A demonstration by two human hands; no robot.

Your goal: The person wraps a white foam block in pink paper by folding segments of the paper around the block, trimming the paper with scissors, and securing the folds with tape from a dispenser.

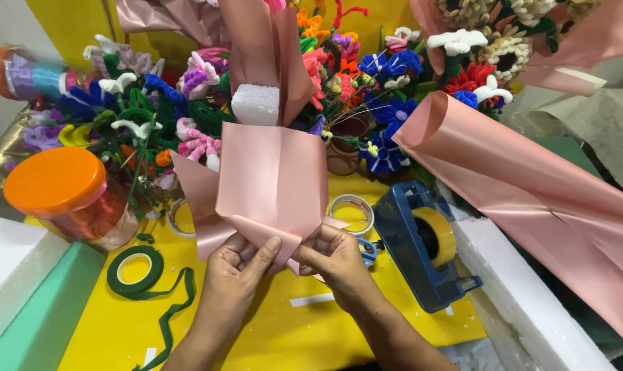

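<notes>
left hand: my left hand pinches the gathered bottom of the pink wrapping sheet, thumb on top of the fold, other fingers curled under it.
right hand: my right hand is closed on the same gathered point from the other side, fingers bent in, knuckles toward the camera; the two hands nearly touch.
pink sheet: folded, satin-looking, fans up and out from my pinch, held just above the yellow table, centre of view.
foam block: white foam block shows just above the sheet's top edge, with another pink sheet rising behind it; can't tell if it touches.
tape dispenser: blue tape dispenser with a yellowish roll, just right of my right hand, on the table.
clear tape: clear tape roll lies flat between sheet and dispenser.
scissors: blue scissor handle peeks out behind my right hand, mostly hidden.
green tape: dark green floral tape roll left of my left hand, loose tail trailing toward the bottom edge.
jar: clear jar with orange lid, far left.
flowers: pipe-cleaner flowers in many colours crowd the back of the table.
pink roll: large roll of pink paper slants down the right side.
foam slabs: white foam slab at lower right, green foam slab at lower left.
</notes>
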